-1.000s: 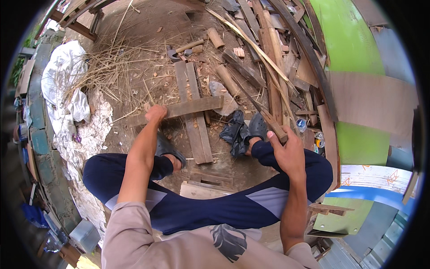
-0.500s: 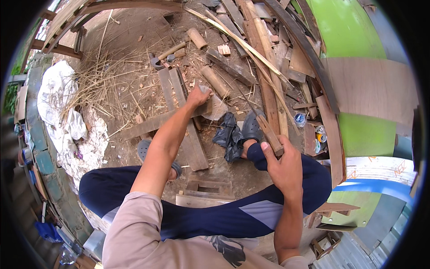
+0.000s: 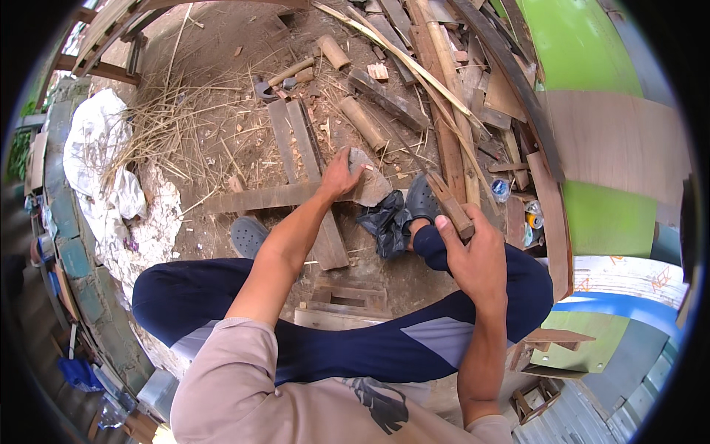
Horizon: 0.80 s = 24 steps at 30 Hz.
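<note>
My right hand [image 3: 477, 255] grips the wooden handle [image 3: 451, 207] of a long, thin-bladed knife in front of my right knee. Its narrow dark blade [image 3: 414, 155] points away and to the left, past my grey clog [image 3: 422, 198]. Farther left, my left hand [image 3: 342, 176] is closed at the left edge of a flat grey slab [image 3: 372, 185], apparently stone. The slab lies by the right end of a wooden crosspiece [image 3: 259, 198], which rests across two long boards [image 3: 333, 240]. What lies under the left fingers is partly hidden.
A black plastic bag [image 3: 384, 226] lies beside the right clog. Bamboo pieces [image 3: 362, 124], a dark wood block [image 3: 388, 100] and a hammer-like tool [image 3: 264, 89] lie beyond. Dry strips [image 3: 177, 133] and a white sack [image 3: 96, 148] are left; long poles [image 3: 447, 96] are right.
My left hand has drawn nearer and a little right, onto the slab's edge. The right hand keeps its hold on the knife. The whole view has shifted slightly.
</note>
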Each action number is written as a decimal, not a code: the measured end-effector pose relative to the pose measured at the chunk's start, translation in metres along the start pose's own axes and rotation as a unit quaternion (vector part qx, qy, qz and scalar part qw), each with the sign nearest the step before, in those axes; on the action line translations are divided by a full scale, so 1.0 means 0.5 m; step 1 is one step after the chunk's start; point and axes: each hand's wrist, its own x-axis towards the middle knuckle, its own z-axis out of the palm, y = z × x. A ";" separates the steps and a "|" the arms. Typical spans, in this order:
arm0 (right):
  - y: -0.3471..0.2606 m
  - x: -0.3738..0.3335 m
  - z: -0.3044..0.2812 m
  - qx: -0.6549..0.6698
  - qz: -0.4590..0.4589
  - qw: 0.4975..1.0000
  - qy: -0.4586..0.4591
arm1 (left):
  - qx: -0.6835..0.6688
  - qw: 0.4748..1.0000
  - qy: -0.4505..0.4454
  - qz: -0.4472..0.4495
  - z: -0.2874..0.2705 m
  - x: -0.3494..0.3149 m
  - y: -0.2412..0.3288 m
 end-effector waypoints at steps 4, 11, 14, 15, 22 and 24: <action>-0.006 -0.013 0.005 -0.027 -0.007 1.000 -0.002 | 0.059 0.998 0.004 0.011 -0.083 -0.067 -0.002; -0.072 -0.030 0.039 0.044 -0.057 0.997 -0.030 | 0.183 0.960 0.161 -0.138 -0.180 -0.322 -0.161; -0.098 -0.031 0.049 0.056 -0.079 0.994 -0.050 | 0.156 0.954 0.104 -0.235 -0.231 -0.400 -0.202; -0.106 -0.031 0.050 0.055 -0.081 0.994 -0.056 | 0.148 0.949 0.090 -0.263 -0.249 -0.410 -0.214; -0.107 -0.019 0.088 0.054 -0.147 0.983 -0.091 | 0.100 0.917 0.182 -0.342 -0.305 -0.430 -0.225; -0.111 -0.021 0.104 0.099 -0.136 0.976 -0.139 | 0.089 0.911 0.164 -0.368 -0.298 -0.432 -0.245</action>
